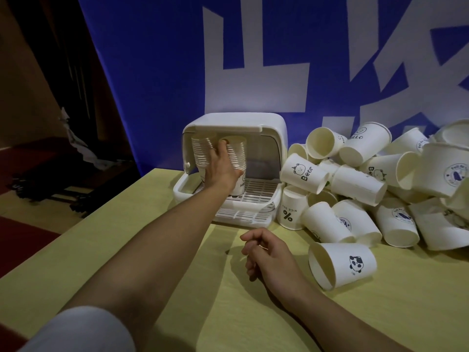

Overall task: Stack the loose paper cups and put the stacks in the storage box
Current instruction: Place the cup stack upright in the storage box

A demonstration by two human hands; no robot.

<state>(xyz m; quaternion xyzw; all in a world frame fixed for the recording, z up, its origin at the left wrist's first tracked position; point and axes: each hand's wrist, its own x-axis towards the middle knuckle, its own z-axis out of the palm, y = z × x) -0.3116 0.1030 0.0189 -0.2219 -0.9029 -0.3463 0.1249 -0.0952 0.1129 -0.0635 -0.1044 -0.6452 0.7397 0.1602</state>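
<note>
A white storage box (pixel 274 133) stands open at the table's back, its lid raised. Two tall stacks of paper cups stand inside it. My left hand (pixel 220 166) reaches into the box and wraps around the right stack of cups (pixel 238 153); the left stack (pixel 200 153) stands beside it, touching my fingers. My right hand (pixel 266 252) rests on the table in front of the box, fingers loosely curled and holding nothing. A single panda-print cup (pixel 342 265) lies on its side just right of that hand.
A big heap of loose white cups (pixel 380 184) fills the table's right side, right against the box. A blue banner (pixel 152 72) hangs behind. The yellow table (pixel 127 237) ends at its left edge, with dark floor and folded stands beyond.
</note>
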